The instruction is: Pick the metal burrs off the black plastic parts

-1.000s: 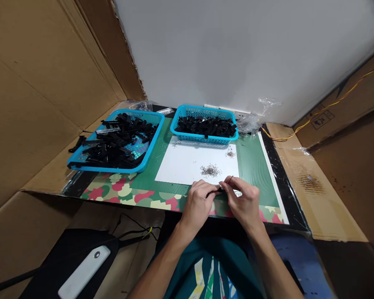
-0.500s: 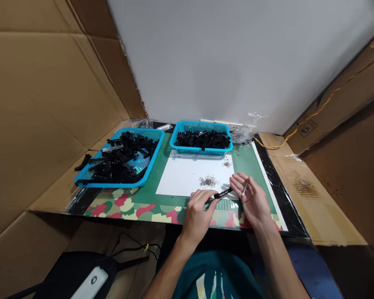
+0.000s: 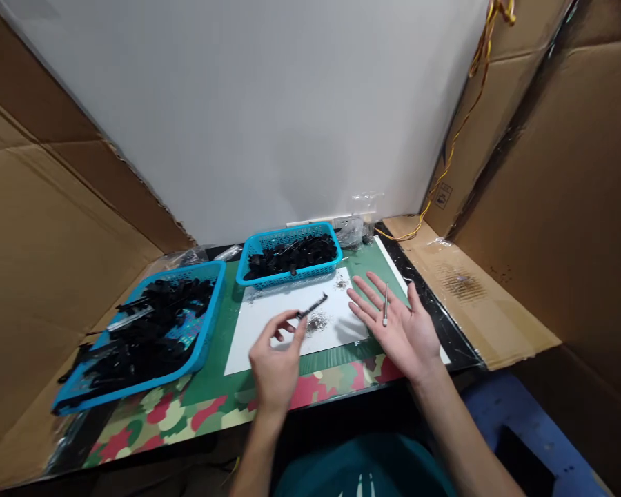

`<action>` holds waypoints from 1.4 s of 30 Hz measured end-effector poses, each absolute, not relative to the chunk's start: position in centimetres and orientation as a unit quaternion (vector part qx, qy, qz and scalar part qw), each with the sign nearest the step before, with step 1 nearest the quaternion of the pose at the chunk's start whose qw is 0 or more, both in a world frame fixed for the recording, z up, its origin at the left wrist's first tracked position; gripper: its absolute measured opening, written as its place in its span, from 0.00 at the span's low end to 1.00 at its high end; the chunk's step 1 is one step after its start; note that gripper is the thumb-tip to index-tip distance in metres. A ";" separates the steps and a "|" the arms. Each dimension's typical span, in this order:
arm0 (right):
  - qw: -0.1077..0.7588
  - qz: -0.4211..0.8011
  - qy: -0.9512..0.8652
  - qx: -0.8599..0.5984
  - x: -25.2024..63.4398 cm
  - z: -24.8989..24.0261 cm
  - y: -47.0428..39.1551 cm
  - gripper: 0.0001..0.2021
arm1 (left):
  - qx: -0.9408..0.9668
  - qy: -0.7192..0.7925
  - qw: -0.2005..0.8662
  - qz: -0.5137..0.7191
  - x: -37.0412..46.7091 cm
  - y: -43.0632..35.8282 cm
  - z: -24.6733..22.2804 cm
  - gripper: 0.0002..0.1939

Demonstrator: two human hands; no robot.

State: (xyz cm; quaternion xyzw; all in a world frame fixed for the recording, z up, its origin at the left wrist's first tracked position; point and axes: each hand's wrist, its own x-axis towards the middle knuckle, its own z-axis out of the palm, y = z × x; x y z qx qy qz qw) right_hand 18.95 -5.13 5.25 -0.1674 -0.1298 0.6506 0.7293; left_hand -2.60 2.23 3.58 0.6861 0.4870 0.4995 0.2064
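My left hand (image 3: pixel 278 359) pinches a slim black plastic part (image 3: pixel 314 306) by its near end, above a sheet of white paper (image 3: pixel 269 324). The far end of the part points up and to the right. My right hand (image 3: pixel 401 324) is turned palm up with its fingers spread. Across that palm lies a thin metal rod-like tool (image 3: pixel 386 304) with a pale tip, resting there and not gripped. A small pile of tiny metal pieces (image 3: pixel 318 323), too small to name, is on the paper below the black part.
At the left stands a wide blue basket (image 3: pixel 214 310) of black plastic parts. Another blue basket (image 3: pixel 266 281) with similar parts sits at the back. A smaller heap (image 3: pixel 341 284) lies on the paper. Cardboard walls flank the table, and yellow wires (image 3: pixel 448 169) hang at the right.
My left hand has moved left with the black part, away from my right hand. The right fingers have spread wider, with the tool lying on the palm. The camera view has shifted right.
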 end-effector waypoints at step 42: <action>0.150 -0.025 -0.758 -0.634 24.7 -7.4 -13.6 0.43 | 0.703 0.695 0.029 0.146 -8.1 28.0 11.4 0.18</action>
